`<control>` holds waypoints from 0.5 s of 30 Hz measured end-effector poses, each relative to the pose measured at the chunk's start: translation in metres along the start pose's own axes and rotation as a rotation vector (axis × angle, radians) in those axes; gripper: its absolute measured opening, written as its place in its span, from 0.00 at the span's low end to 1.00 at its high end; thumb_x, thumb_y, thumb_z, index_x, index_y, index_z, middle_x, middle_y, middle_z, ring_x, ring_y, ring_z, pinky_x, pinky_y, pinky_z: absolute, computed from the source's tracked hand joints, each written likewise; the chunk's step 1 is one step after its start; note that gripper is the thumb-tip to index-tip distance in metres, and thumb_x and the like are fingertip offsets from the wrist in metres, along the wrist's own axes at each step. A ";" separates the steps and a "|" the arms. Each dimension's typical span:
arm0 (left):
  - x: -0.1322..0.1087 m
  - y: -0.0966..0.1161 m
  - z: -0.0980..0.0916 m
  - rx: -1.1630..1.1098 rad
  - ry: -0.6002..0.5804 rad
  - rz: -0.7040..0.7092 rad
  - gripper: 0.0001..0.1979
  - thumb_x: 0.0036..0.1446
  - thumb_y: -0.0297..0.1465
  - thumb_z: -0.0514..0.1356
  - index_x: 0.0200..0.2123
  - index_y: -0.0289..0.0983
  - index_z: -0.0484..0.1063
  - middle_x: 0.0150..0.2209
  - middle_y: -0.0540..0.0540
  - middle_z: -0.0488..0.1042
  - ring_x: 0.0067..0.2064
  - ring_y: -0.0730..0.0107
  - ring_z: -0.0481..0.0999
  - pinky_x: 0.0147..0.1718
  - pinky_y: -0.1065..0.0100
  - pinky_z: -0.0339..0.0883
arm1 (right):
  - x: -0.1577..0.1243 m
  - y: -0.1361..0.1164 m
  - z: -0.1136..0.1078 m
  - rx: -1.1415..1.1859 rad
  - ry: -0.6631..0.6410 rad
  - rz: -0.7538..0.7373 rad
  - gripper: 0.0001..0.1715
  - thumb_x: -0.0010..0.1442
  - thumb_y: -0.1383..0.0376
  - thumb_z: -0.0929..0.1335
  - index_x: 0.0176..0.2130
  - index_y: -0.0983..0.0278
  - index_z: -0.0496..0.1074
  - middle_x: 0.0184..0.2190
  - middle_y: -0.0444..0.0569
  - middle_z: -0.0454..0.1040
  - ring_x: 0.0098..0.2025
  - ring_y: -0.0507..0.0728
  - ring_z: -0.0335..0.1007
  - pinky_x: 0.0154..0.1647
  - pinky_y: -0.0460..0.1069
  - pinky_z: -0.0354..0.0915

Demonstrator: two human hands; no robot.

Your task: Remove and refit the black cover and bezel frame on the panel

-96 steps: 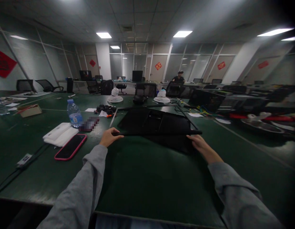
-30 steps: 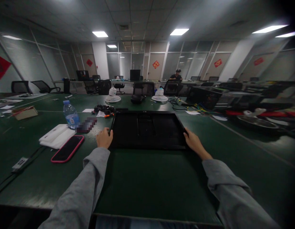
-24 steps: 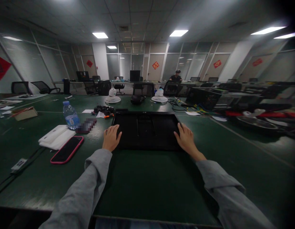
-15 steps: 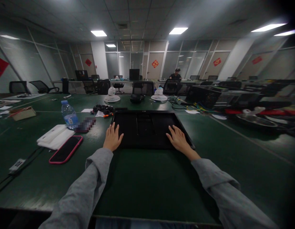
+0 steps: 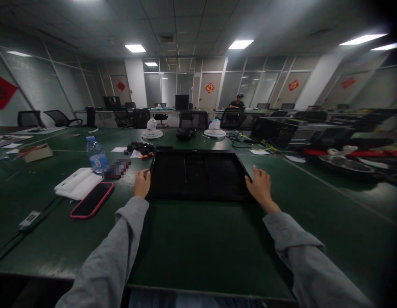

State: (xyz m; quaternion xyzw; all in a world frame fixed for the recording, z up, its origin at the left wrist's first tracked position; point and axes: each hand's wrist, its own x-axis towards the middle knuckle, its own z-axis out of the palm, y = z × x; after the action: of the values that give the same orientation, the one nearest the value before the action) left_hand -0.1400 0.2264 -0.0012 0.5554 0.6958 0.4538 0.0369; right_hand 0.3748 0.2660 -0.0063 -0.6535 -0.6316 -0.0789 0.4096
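A black rectangular panel with a raised rim point(image 5: 172, 175) lies flat on the green table in front of me. It resembles a monitor, with a small pale mark in the middle of its far edge. At its left side my left hand point(image 5: 142, 183) is closed on the edge, thumb by the rim and fingers curled outside. On the opposite side my right hand point(image 5: 260, 185) grips the edge, its thumb at the rim and its fingers bent along the outside. The fingertips under both edges are hidden.
Left of the panel lie a pink-cased phone point(image 5: 92, 201), a white packet point(image 5: 77, 183) and a water bottle point(image 5: 97, 156). Dark gear point(image 5: 139, 147) and two white fans point(image 5: 152, 133) are farther back. Cables point(image 5: 239, 140) and a computer case point(image 5: 272, 130) stand at right. A person point(image 5: 237, 102) sits far off.
Both hands have moved outward from the panel's surface to its left and right edges. Their spread fingers have closed around the sides. The panel stays in about the same place.
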 end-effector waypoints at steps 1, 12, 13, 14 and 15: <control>0.002 -0.005 -0.001 0.030 -0.042 -0.051 0.17 0.67 0.38 0.50 0.48 0.37 0.73 0.50 0.37 0.73 0.47 0.60 0.77 0.49 0.59 0.70 | 0.003 0.011 0.000 0.114 -0.069 0.064 0.41 0.60 0.51 0.66 0.66 0.68 0.62 0.55 0.66 0.69 0.56 0.72 0.67 0.57 0.69 0.63; 0.004 -0.015 -0.001 0.205 -0.201 -0.052 0.23 0.69 0.40 0.44 0.38 0.38 0.77 0.43 0.37 0.80 0.47 0.56 0.78 0.46 0.61 0.67 | 0.010 0.033 0.005 0.738 -0.471 0.483 0.51 0.56 0.54 0.72 0.72 0.59 0.52 0.43 0.52 0.80 0.38 0.61 0.79 0.40 0.56 0.76; 0.004 -0.016 0.000 0.199 -0.197 -0.055 0.23 0.69 0.40 0.44 0.39 0.38 0.77 0.43 0.37 0.80 0.47 0.56 0.78 0.46 0.61 0.67 | 0.010 0.032 0.006 0.757 -0.462 0.489 0.51 0.55 0.55 0.73 0.71 0.59 0.54 0.43 0.52 0.80 0.38 0.61 0.79 0.39 0.55 0.76; 0.005 -0.018 0.000 0.194 -0.192 -0.055 0.23 0.69 0.40 0.44 0.39 0.38 0.78 0.43 0.37 0.80 0.47 0.56 0.78 0.46 0.61 0.67 | 0.010 0.032 0.006 0.782 -0.450 0.499 0.50 0.54 0.57 0.73 0.70 0.58 0.56 0.43 0.52 0.80 0.37 0.60 0.79 0.39 0.55 0.76; 0.005 -0.019 0.001 0.192 -0.184 -0.052 0.23 0.69 0.40 0.44 0.40 0.38 0.78 0.44 0.37 0.80 0.47 0.56 0.78 0.46 0.61 0.67 | 0.010 0.031 0.005 0.811 -0.434 0.509 0.48 0.53 0.59 0.74 0.69 0.58 0.59 0.43 0.52 0.80 0.36 0.60 0.79 0.38 0.54 0.77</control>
State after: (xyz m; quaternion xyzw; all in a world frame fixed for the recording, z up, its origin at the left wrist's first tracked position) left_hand -0.1552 0.2320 -0.0121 0.5773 0.7441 0.3309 0.0591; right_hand 0.4018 0.2809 -0.0168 -0.5765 -0.5031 0.4111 0.4955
